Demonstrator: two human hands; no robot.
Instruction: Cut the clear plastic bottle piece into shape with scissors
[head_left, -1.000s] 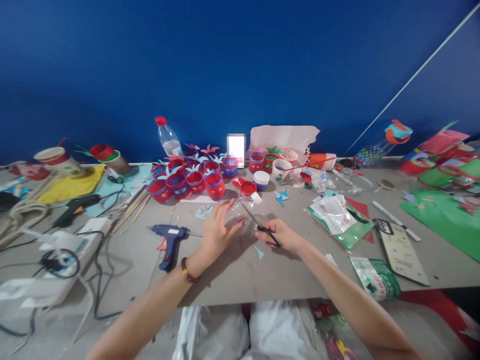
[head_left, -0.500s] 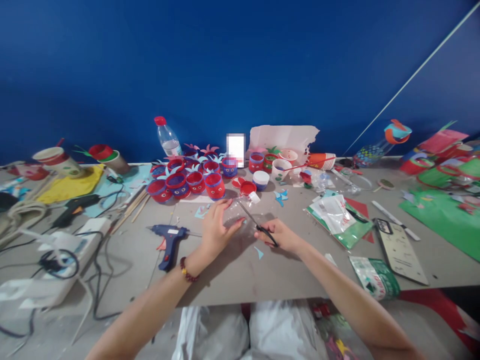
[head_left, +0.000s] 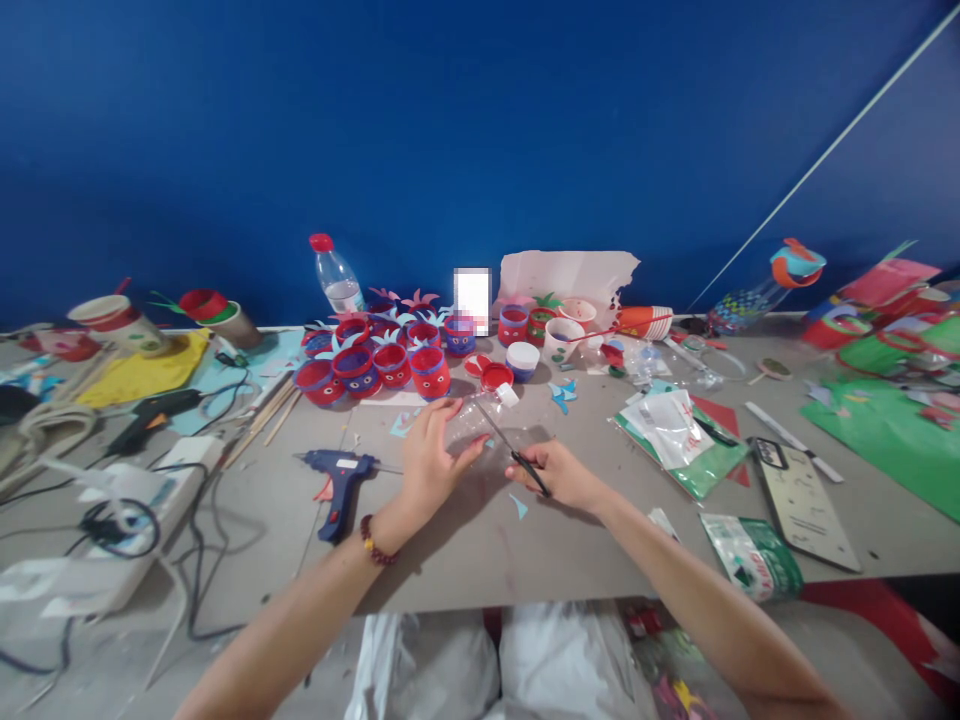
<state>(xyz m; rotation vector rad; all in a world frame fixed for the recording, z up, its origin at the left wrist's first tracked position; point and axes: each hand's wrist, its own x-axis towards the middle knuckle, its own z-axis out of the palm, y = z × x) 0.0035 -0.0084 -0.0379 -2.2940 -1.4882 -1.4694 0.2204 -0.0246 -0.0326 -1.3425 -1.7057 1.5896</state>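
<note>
In my right hand [head_left: 564, 476] is a pair of black-handled scissors [head_left: 505, 435], with the fingers wrapped round the handles. The blades point up and left against a clear plastic bottle piece [head_left: 466, 424]. My left hand [head_left: 433, 458] grips that piece from its left side, the thumb reaching along its near edge. Being transparent, the plastic shows no clear outline against the table. Just below it lies a small light-blue paper scrap [head_left: 518, 506]. Red-and-blue cups with eyes [head_left: 429, 373] stand behind my left hand, near an open red paint pot [head_left: 496, 377].
Left of my arm lies a blue glue gun [head_left: 339, 485]; a power strip [head_left: 150, 520] with tangled cords is farther left. A green-and-white packet [head_left: 750, 555], a phone [head_left: 804, 505] and a plastic packet [head_left: 686, 440] lie on the right. A blue wall rises behind the table.
The scissor handles and my right hand have shifted slightly, with the handles now closer together. My left hand stays in place on the plastic.
</note>
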